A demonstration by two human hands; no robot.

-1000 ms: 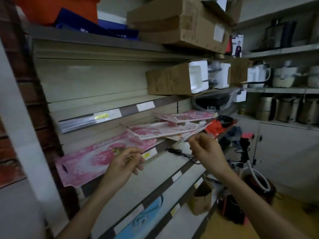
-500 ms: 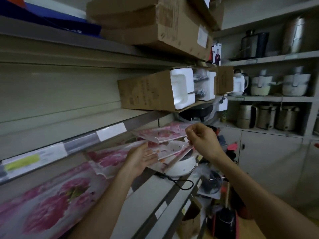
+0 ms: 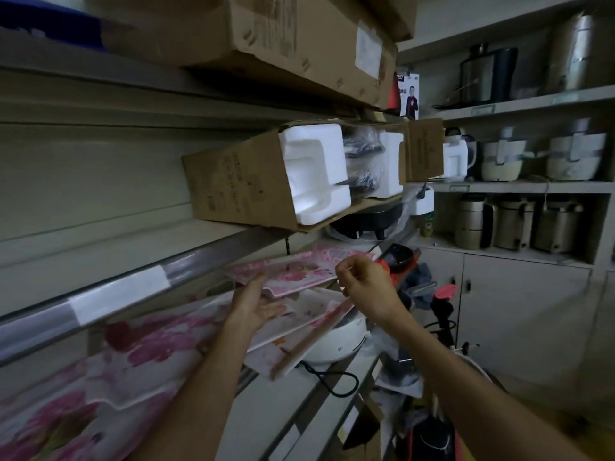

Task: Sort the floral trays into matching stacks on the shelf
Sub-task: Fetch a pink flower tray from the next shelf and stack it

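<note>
Mid-frame: left hand [image 3: 254, 302] open, palm up under the top tray [image 3: 293, 272] — right hand [image 3: 364, 284] pinching its near edge, it seems. Lifting it off the pile [image 3: 299, 327]; next — find its matching stack.

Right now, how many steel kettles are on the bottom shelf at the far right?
3, side by side above the cabinet: left kettle, middle kettle, right kettle. More may be hidden past the shelf upright.
</note>
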